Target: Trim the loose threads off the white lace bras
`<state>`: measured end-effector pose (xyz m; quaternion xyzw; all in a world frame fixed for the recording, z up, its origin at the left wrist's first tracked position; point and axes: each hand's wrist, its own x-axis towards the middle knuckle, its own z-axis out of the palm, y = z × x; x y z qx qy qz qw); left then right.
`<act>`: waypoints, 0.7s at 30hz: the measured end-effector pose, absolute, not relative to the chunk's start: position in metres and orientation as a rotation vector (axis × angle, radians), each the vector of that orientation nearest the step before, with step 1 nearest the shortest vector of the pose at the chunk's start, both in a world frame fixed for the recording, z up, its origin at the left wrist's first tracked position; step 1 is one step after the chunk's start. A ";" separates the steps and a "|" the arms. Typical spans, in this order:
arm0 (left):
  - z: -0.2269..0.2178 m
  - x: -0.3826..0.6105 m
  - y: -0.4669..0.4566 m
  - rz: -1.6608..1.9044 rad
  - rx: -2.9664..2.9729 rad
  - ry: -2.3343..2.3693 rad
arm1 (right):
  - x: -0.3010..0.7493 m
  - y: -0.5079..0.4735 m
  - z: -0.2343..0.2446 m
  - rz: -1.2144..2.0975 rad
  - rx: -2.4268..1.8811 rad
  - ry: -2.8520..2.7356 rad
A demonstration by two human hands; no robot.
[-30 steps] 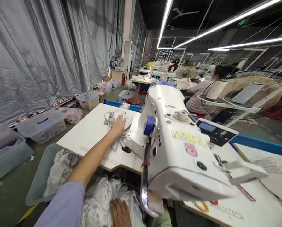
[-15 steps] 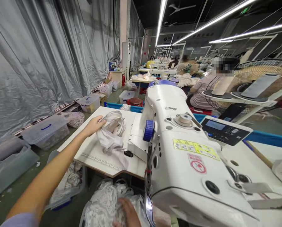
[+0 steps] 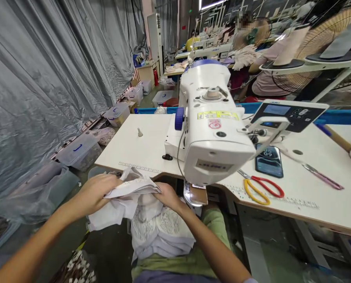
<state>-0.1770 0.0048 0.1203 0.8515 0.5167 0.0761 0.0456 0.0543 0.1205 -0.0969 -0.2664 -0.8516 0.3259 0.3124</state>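
Note:
My left hand [image 3: 94, 192] grips a bunch of white fabric [image 3: 131, 188] just below the front edge of the sewing table [image 3: 146, 147]. My right hand [image 3: 168, 195] holds the other end of the same white fabric, fingers curled on it. Under both hands a pile of white lace pieces [image 3: 160, 232] lies on my lap. The white sewing machine [image 3: 211, 122] stands on the table directly beyond my hands.
Red and yellow scissors [image 3: 260, 185], a phone [image 3: 269, 161], a control panel [image 3: 290, 112] and a pink-handled tool [image 3: 321, 175] lie right of the machine. Lidded plastic bins [image 3: 78, 149] line the grey curtain [image 3: 46, 78] at left. Other people sew at tables behind; a fan [image 3: 325, 35] stands at right.
My left hand pulled the white fabric off the tabletop down to my lap, where my right hand has taken hold of it. The view tilted down and shifted right.

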 end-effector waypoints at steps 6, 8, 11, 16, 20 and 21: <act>0.083 -0.208 -0.072 0.361 2.840 1.673 | 0.137 0.061 -0.117 0.619 -0.711 -2.312; 0.038 -0.210 -0.107 0.468 2.874 1.688 | 0.157 0.035 -0.137 0.543 -0.698 -2.380; -0.041 -0.196 -0.147 0.276 2.560 1.789 | 0.170 0.002 -0.178 0.579 -0.648 -2.572; -0.118 -0.157 -0.146 0.271 1.724 1.951 | 0.170 -0.025 -0.223 0.782 -0.672 -2.683; -0.151 -0.145 -0.093 0.529 1.408 2.175 | 0.169 -0.028 -0.221 0.924 -0.698 -2.568; -0.163 -0.145 -0.080 0.580 1.291 2.210 | 0.168 -0.028 -0.219 0.955 -0.707 -2.540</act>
